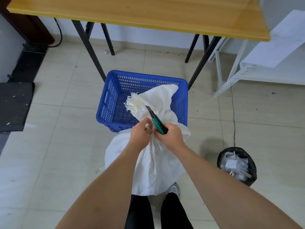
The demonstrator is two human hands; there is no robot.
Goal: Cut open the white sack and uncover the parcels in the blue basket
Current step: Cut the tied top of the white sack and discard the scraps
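A full white sack (151,166) stands on the tiled floor in front of my legs. Its gathered neck leans over the near rim of a blue plastic basket (110,100), and the frayed top lies inside the basket. My left hand (140,134) pinches the bunched neck of the sack. My right hand (171,136) grips a green utility knife (156,123) with the blade out, its tip pointing up and left against the sack's neck. No parcels show; the sack hides its contents.
A wooden table (140,15) on black legs stands behind the basket. A bin with a black liner (237,164) holding scraps sits at the right. White metal shelving (234,75) is at far right, a dark mat (14,106) at left.
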